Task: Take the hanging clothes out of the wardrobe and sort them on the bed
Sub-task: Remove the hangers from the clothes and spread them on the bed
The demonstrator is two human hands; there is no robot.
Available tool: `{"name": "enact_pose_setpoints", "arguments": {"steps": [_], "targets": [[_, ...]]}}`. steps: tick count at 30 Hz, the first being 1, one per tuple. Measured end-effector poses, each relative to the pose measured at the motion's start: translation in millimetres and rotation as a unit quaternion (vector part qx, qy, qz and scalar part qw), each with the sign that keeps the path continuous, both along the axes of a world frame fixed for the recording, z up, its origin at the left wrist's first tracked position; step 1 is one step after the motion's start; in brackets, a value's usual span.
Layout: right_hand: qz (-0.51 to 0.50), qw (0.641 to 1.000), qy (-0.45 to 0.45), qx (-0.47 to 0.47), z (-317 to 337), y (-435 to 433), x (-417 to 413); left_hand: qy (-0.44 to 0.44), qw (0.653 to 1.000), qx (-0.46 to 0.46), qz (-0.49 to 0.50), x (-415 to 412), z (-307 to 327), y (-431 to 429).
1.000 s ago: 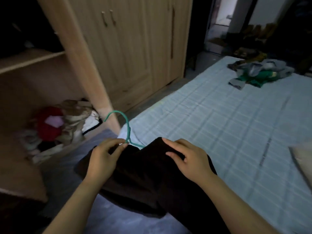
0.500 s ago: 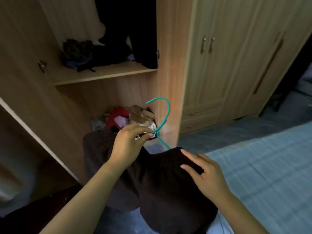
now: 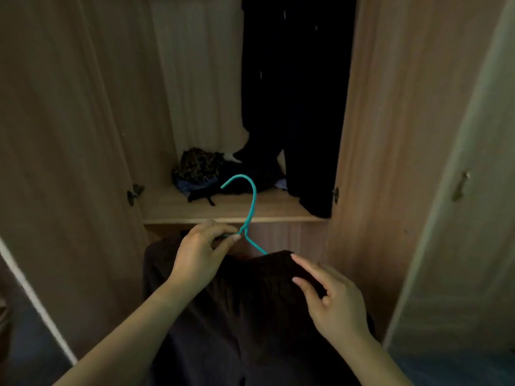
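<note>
The neck of the teal hanger (image 3: 252,205) is being pinched between the thumb and fingertips of the left hand (image 3: 204,254), just where the wire splits below the hook. From that pinch the hook is being held up and away from the person, its curve showing above the front edge of the wardrobe shelf (image 3: 167,206). One wire arm is running down to the right and disappearing under the dark brown garment (image 3: 250,316).

The garment is being carried on the hanger in front of the open wardrobe (image 3: 390,135), its gathered top edge lying from left to right and the rest hanging down towards the person. The right hand (image 3: 334,302) is being laid on the right end of that edge, two fingers fairly straight on the cloth and nothing gripped; whether the thumb is tucked beneath cannot be told.

The hanger's long axis is thus being spanned by both hands, the left nearer the wire and the right nearer the cloth. Parting the two is judged to call for the wire being drawn out leftwards while the cloth is being steadied on the right.

Beyond, a black garment (image 3: 292,107) and a pale one (image 3: 198,79) are hanging over the shelf, and a heap of clothes (image 3: 198,168) is lying towards its back left corner. The bed is not being shown.
</note>
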State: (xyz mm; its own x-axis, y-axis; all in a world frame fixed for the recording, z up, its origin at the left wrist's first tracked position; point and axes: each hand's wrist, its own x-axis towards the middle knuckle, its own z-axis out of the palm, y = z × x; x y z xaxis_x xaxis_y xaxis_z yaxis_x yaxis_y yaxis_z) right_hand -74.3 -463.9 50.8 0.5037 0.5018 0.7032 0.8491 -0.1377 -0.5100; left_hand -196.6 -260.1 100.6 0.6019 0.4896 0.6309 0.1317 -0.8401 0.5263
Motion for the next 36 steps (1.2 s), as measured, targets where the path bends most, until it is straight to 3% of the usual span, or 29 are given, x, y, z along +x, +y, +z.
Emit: {"name": "enact_pose_setpoints", "arguments": {"steps": [9, 12, 18, 27, 36], "targets": [[-0.042, 0.988, -0.134, 0.056, 130.1, 153.6, 119.0, -0.126, 0.990, 0.059, -0.029, 119.1, 123.9, 150.2], [-0.091, 0.976, -0.179, 0.085, 194.1, 200.9, 158.5, -0.158, 0.979, 0.125, -0.042, 161.1, 187.4, 205.9], [-0.179, 0.949, -0.218, 0.137, 327.4, 265.1, 217.4, -0.133, 0.953, 0.273, -0.009, 223.1, 274.7, 293.0], [-0.272, 0.911, -0.268, 0.155, 481.9, 335.4, 294.3, -0.185, 0.949, 0.253, -0.025, 322.4, 382.7, 357.2], [-0.276, 0.913, -0.249, 0.170, 539.5, 388.9, 415.9, -0.189, 0.941, 0.280, 0.000, 445.1, 431.1, 423.5]]}}
